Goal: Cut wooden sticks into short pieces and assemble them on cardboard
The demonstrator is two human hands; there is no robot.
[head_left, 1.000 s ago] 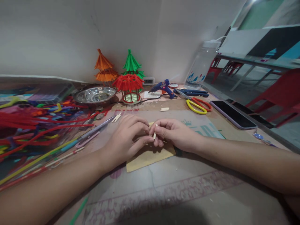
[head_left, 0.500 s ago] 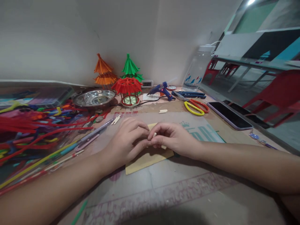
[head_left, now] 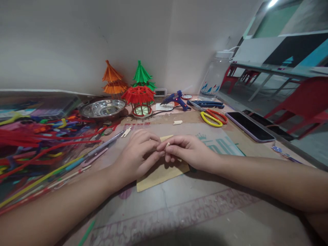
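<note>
My left hand [head_left: 137, 155] and my right hand [head_left: 187, 150] meet at the table's middle, fingertips pinched together. Between them shows the tip of a small pale wooden stick [head_left: 167, 145], held by my right fingers and touched by my left. Both hands rest over a tan cardboard piece [head_left: 159, 172]. What my left fingers grip beyond that is hidden.
Colourful pipe cleaners [head_left: 38, 140] pile at the left beside a pen [head_left: 102, 147]. Behind stand a metal bowl [head_left: 102, 108], red [head_left: 139, 99], orange [head_left: 112, 80] and green [head_left: 142, 75] pavilions, a blue glue gun [head_left: 175, 99], scissors [head_left: 214, 118], a phone [head_left: 249, 126] and a bottle [head_left: 214, 77].
The small stick has sunk deeper between my fingertips, with less of it showing. My hands have stayed in nearly the same spot, pressing closer together.
</note>
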